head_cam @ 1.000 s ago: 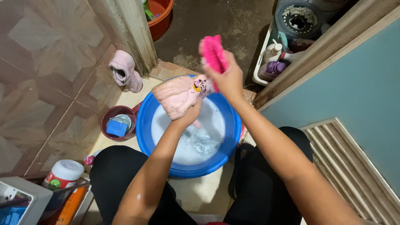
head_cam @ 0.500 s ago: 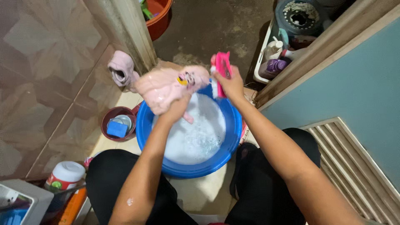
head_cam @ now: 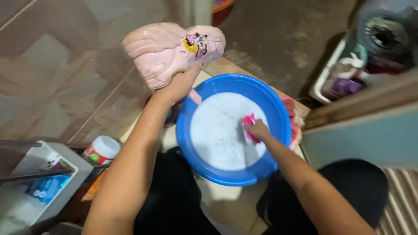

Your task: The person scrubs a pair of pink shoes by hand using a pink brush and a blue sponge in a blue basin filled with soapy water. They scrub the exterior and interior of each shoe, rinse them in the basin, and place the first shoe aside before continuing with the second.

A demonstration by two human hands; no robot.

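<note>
White-capped jar (head_cam: 101,149) with a red-and-green label stands at the lower left, beside a grey box (head_cam: 43,182) holding blue packets. Left hand (head_cam: 180,85) has its grip closed on a pink shoe (head_cam: 167,52), raised above the rim of the blue basin (head_cam: 278,126). Right hand (head_cam: 257,129) has its grip closed around a pink brush (head_cam: 249,124), down in the soapy water.

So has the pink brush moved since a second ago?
Yes. The pink brush, in the right hand, went from above the blue basin's far rim down into its soapy water.
</note>
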